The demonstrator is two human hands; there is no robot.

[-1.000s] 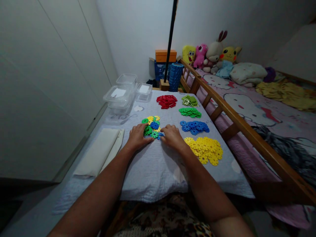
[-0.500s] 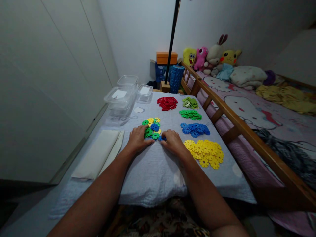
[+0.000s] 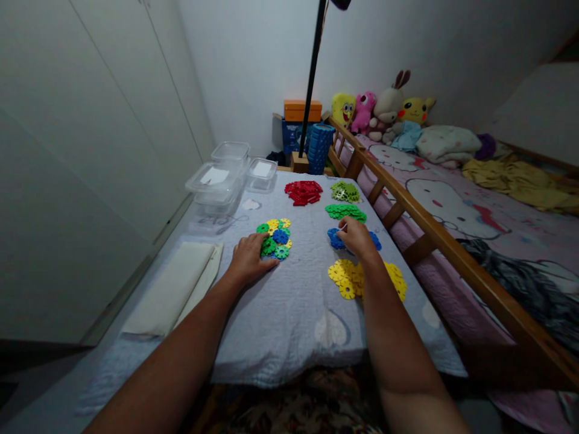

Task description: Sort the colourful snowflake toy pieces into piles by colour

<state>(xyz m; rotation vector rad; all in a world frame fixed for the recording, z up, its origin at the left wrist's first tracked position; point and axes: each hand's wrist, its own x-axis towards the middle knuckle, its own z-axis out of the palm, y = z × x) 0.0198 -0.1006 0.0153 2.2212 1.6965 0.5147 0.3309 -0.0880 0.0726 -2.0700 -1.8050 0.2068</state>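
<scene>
A small mixed pile of notched plastic snowflake discs (image 3: 281,237) in green, blue and yellow lies on the cloth-covered table. My left hand (image 3: 249,259) is at its left edge, fingers and thumb apart, fingertips touching the green discs. Farther right, my right hand (image 3: 356,238) is over the pile of blue discs (image 3: 335,240), partly covering it. Its fingers are curled with thumb and index close together; whatever is between them cannot be made out. Yellow discs (image 3: 346,280) lie under and beside the right forearm. Just beyond the blue pile are green discs (image 3: 345,212).
Red pieces (image 3: 303,192) and light green pieces (image 3: 345,191) form piles at the back. Clear plastic boxes (image 3: 212,179) stand at the back left, with a folded cream cloth (image 3: 169,289) nearer. A wooden bed rail (image 3: 407,196) runs along the right side.
My right hand has moved right, from the mixed pile to the blue pile. My left hand stays at the mixed pile. The blue disc beneath my right fingers earlier is gone from that spot.
</scene>
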